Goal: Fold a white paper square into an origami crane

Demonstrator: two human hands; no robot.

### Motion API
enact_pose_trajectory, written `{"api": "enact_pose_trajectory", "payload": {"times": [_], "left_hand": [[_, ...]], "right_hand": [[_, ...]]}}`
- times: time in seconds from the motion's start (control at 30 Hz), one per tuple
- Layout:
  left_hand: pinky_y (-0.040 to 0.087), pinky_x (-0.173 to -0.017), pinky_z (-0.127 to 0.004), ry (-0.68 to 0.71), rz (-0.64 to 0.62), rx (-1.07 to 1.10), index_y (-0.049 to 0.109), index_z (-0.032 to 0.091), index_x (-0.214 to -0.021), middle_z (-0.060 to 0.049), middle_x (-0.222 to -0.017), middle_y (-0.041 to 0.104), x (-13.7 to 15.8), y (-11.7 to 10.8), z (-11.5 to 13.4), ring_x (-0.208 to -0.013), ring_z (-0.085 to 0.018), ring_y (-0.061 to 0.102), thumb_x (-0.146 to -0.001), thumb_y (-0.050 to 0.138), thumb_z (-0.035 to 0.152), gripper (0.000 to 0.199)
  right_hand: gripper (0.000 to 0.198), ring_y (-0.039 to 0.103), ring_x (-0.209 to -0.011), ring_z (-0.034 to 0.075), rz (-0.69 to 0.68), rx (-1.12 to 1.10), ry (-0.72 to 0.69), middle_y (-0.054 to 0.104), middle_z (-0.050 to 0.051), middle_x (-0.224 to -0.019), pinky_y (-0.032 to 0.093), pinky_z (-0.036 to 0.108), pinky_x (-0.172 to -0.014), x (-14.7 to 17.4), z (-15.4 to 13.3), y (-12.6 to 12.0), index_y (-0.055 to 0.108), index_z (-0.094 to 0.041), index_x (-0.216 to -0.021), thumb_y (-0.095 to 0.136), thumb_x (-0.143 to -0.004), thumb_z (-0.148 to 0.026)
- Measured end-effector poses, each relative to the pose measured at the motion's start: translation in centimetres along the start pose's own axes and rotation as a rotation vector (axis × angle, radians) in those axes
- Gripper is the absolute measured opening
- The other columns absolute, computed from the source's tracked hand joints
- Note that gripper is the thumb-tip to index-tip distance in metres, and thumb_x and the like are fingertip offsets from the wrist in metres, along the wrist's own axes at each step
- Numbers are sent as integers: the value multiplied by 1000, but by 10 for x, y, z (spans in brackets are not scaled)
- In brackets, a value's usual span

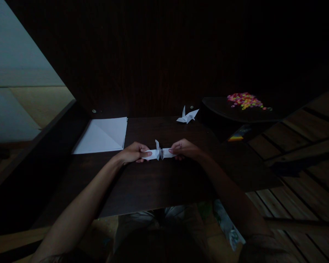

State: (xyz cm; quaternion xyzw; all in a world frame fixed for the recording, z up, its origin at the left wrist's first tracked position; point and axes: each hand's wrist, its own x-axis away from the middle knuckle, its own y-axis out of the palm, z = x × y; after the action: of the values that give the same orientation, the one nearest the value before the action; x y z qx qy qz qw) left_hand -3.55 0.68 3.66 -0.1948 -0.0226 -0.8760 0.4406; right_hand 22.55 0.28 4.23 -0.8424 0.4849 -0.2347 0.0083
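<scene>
A white folded paper crane (153, 155) is held by its two wings just above the dark desk top. My left hand (133, 152) pinches the left wing, thumb on top. On the other side my right hand (184, 149) pinches the right wing in the same way. Between them a narrow paper point sticks up from the middle. A second paper crane (188, 117) sits beyond my right hand, near the back panel. Left of my left hand lies a stack of white paper sheets (101, 135) with diagonal creases on the top one.
On a curved dark shelf (216, 109) at the right lies a pile of small colourful pieces (245, 100). Below it is an item with a yellow and orange edge (235, 138). A tall dark panel (142, 54) stands behind the desk. Wooden slats (304, 197) show at the lower right.
</scene>
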Motion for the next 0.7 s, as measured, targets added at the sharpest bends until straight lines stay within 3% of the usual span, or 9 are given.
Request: {"api": "enact_pose_trajectory", "payload": {"times": [0.43,0.7], "left_hand": [[29,-36,-15,26,3,23,64,10,-70,-3,-61,63,0,1,-1,-42,-4,43,-73,74,36,29],[47,-49,-20,69,5,104,66,9,-77,-6,-66,67,1,3,3,-56,-11,60,-72,77,39,32]], "right_hand": [[38,48,-36,6,-6,-30,7,61,-1,-49,30,17,-34,-1,1,-2,63,-13,-69,77,-63,-47],[40,50,-39,6,23,-24,-73,62,-2,-52,32,17,-36,-2,1,-1,63,-13,-72,76,-65,-49]]}}
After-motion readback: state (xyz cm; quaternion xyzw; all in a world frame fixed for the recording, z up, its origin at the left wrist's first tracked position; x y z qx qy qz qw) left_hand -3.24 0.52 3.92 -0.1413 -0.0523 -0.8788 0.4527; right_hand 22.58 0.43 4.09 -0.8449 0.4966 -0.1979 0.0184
